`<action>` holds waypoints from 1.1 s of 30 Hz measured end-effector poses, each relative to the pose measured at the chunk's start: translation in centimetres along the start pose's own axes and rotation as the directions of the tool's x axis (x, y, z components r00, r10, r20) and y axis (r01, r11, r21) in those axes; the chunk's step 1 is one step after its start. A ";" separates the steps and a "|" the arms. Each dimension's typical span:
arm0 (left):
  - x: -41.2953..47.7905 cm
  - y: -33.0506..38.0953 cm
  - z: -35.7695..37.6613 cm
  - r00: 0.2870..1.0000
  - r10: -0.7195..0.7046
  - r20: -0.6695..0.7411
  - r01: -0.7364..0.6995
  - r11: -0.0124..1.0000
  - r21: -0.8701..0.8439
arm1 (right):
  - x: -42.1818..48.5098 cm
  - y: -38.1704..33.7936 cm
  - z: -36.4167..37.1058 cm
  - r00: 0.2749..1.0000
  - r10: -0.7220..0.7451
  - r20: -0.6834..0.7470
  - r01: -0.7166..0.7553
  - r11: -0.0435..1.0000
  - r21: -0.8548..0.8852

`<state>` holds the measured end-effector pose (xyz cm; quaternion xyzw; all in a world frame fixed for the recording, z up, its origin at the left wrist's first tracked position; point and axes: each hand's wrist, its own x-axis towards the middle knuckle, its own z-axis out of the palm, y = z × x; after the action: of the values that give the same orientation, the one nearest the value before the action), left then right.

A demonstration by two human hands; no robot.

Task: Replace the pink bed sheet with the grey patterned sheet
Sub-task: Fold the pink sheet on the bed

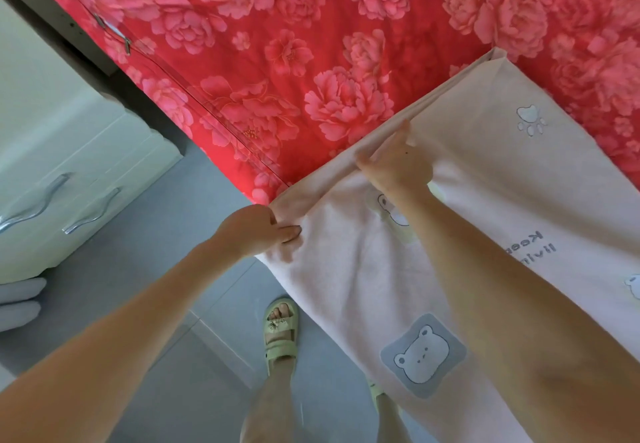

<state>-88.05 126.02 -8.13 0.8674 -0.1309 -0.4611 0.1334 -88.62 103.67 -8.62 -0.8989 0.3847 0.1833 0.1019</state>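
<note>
Two green sandals [280,335] stand on the grey tiled floor [173,338], nearest to the viewer and below both grips; the one on the right is mostly hidden behind the hanging cloth. A pale pink sheet [346,287] drapes over the side of the bed between the feet and the hands. It carries a grey bear patch [423,356] just below the right forearm.

The left hand [258,229] pinches the near end of the sheet's folded edge, with its fingers curled tight on a bunch of cloth at the bed's edge. Up along the same fold, the right hand [398,162] holds the edge with its thumb under the fold and its fingers over it. The fold runs straight between the two grips and on past the right hand to a far corner lying on the bed.

To the right of the right hand, the sheet lies flat, showing some grey lettering [533,245] and a paw print [531,119].

Beyond both grips a red flowered cover [277,44] is spread over the bed, touching the sheet along the fold. Left of the left hand, well apart across the floor, stands a white cabinet [69,138] with two clear curved handles [91,210].
</note>
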 end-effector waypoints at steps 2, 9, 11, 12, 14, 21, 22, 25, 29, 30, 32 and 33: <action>-1.1 1.3 -1.0 0.990 0.131 -0.049 -0.128 0.990 0.061 | 0.5 0.0 -0.1 0.998 0.027 0.065 -0.027 1.000 -0.003; -5.2 2.9 -3.4 0.795 0.392 -0.462 -0.424 0.905 0.038 | 0.3 1.8 -5.3 0.973 0.217 -0.081 -0.128 0.793 0.596; -4.4 1.7 -3.3 0.816 0.329 -0.476 -0.376 0.927 -0.003 | 0.1 1.8 -7.0 0.941 0.262 -0.214 -0.053 0.739 0.671; -3.3 0.7 -2.8 0.842 0.284 -0.460 -0.327 0.945 -0.016 | -0.2 1.3 -7.0 0.939 0.247 -0.240 -0.021 0.738 0.675; -0.4 -1.5 -1.1 0.877 0.160 -0.453 -0.209 0.976 -0.060 | -0.7 0.0 -4.9 0.974 0.151 -0.169 0.001 0.743 0.669; 3.1 -0.4 4.4 0.928 -0.355 -0.114 0.090 0.511 -0.855 | -2.6 -0.6 -0.3 0.990 -0.006 0.142 -0.094 0.722 0.686; 2.7 -0.7 4.2 0.938 -0.339 -0.064 0.113 0.478 -0.871 | -3.5 -0.7 -0.8 0.997 0.005 0.081 -0.055 0.776 0.629; 0.5 -0.8 2.6 0.968 -0.235 -0.088 0.121 0.745 -0.656 | -7.6 0.1 -1.9 0.995 -0.029 0.101 -0.023 0.877 0.479; -4.6 2.6 0.0 0.996 0.077 -0.044 -0.088 0.804 -0.588 | -13.0 -0.2 -2.4 0.889 -0.080 0.450 -0.259 0.724 0.639; -6.1 3.9 -0.4 0.984 0.179 -0.019 -0.164 0.846 -0.508 | -14.0 -0.1 -2.7 0.878 -0.082 0.471 -0.307 0.658 0.688; -9.1 6.8 -0.7 0.937 0.343 0.067 -0.300 0.887 -0.352 | -15.6 1.3 -4.5 0.919 -0.034 0.393 -0.285 0.630 0.722; -10.3 7.9 -0.9 0.918 0.372 0.137 -0.315 0.895 -0.316 | -16.2 2.6 -5.3 0.935 0.014 0.353 -0.283 0.629 0.724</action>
<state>-93.72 122.38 2.97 0.7525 -0.2265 -0.5266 0.3243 -99.50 110.84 2.69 -0.6941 0.4781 0.1517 0.5164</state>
